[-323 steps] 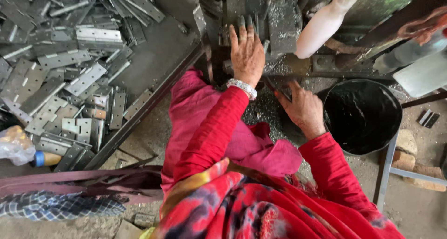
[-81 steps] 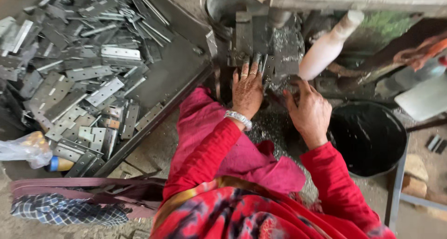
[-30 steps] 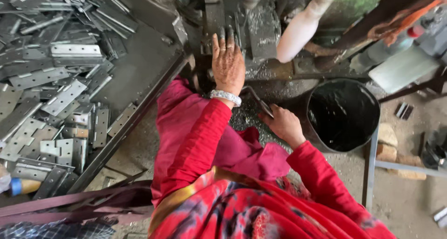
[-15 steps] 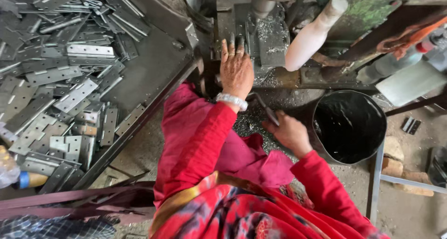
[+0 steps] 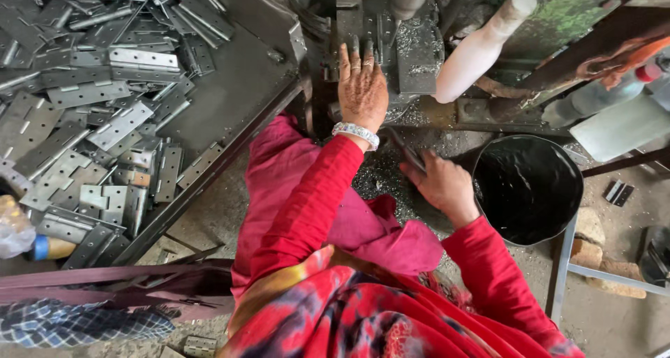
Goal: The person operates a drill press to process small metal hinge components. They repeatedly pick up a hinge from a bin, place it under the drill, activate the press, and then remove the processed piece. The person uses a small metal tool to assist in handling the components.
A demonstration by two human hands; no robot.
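The left hand (image 5: 361, 86) lies flat, fingers spread, pressing down on a grey metal block (image 5: 363, 33) of the drilling machine, a beaded silver bracelet (image 5: 356, 133) round its wrist. The right hand (image 5: 441, 183) curls closed on one thin, dark metal strip (image 5: 406, 152), low over a bed of glittering metal shavings (image 5: 380, 180). Just beside that hand stands one round black bucket (image 5: 528, 187), its contents dark and glossy. One smooth white handle (image 5: 481, 47), tapered and rounded, slants above. To the left, a steel table (image 5: 237, 100) carries flat, dull-grey hinge plates (image 5: 105, 121) with punched holes, piled too thickly to count.
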